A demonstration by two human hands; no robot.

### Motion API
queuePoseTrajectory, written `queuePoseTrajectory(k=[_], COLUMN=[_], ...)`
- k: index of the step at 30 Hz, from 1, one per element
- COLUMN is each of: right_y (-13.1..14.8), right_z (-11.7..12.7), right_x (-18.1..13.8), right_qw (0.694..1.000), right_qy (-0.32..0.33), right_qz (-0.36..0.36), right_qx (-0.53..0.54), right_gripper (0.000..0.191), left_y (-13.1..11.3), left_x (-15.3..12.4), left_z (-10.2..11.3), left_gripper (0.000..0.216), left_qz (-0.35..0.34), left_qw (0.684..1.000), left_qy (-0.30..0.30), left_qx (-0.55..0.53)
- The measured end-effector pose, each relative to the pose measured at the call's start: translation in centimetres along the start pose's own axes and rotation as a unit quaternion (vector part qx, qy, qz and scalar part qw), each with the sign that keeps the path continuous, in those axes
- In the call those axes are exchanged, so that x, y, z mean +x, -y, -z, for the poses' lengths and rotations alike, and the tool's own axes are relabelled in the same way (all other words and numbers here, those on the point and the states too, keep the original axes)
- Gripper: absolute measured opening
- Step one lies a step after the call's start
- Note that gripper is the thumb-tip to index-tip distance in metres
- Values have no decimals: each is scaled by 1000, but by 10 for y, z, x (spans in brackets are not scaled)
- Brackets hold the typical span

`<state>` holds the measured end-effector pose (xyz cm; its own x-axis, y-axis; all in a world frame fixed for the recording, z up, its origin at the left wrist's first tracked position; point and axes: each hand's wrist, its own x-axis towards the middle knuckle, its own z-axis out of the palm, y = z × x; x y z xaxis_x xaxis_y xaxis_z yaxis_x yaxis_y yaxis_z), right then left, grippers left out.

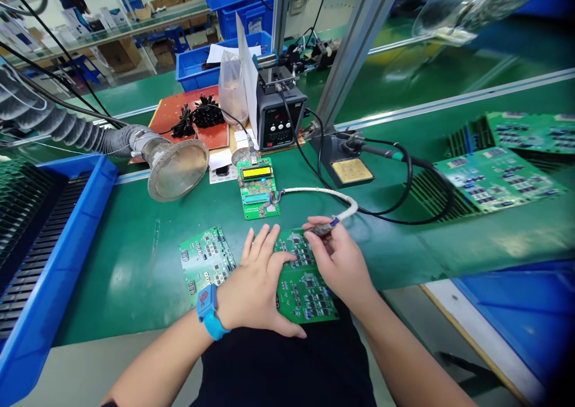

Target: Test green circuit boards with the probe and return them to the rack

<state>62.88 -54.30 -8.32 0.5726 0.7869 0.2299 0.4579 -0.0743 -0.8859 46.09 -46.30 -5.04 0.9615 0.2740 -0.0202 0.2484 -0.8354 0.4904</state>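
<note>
Pinning the green circuit board [309, 293] flat on the green bench mat [135, 263] with the left hand [258, 281]: palm down, fingers spread wide, closed on nothing, blue wristband [209, 311] at the wrist. Pinches a small dark connector [321, 230] between thumb and fingertips of the right hand [344, 263], just above the far edge of that same board; cannot tell whether touching it. Traces a white cable [323, 192] from the connector back to a small programmer board [257, 188] with a lit yellow display, lying just beyond the hands. Locates the pinned board at the near edge of the bench, partly overhanging toward the lap, under and between both hands. Notes a second, similar board [204, 260] just left of it, beside the left hand, untouched. Records further back a grey soldering station [278, 116] and, to its right, an iron stand [350, 170] with a yellow sponge and a black lead looping across the mat. Logs a fume-extraction funnel [177, 167] on a ribbed hose at left, mouth turned toward the work area. Finds a red mat [171, 110] with black parts heaped on it behind the funnel, a blue tray [67, 239] of racked boards at far left, and stacked green boards [498, 179] well apart at right.
</note>
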Motion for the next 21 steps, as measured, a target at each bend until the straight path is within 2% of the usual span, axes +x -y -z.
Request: queuePoseTrajectory(k=[4,11,21], right_y=[-1,0,-1], right_z=[0,0,-1], right_x=[0,1,2], right_qw=[1000,1000,1000], right_qy=[4,-1,-6], right_qz=[1,7,6], right_qx=[6,8,1], right_gripper=[21,20,17], left_y=[-1,2,3], left_x=[-1,-4,-6], left_z=[4,3,-1], left_gripper=[97,41,36], left_qz=[-14,-117,-106], left_qw=[1000,993,994], left_qy=[-7,24,26], left_qx=[-3,-25,-28])
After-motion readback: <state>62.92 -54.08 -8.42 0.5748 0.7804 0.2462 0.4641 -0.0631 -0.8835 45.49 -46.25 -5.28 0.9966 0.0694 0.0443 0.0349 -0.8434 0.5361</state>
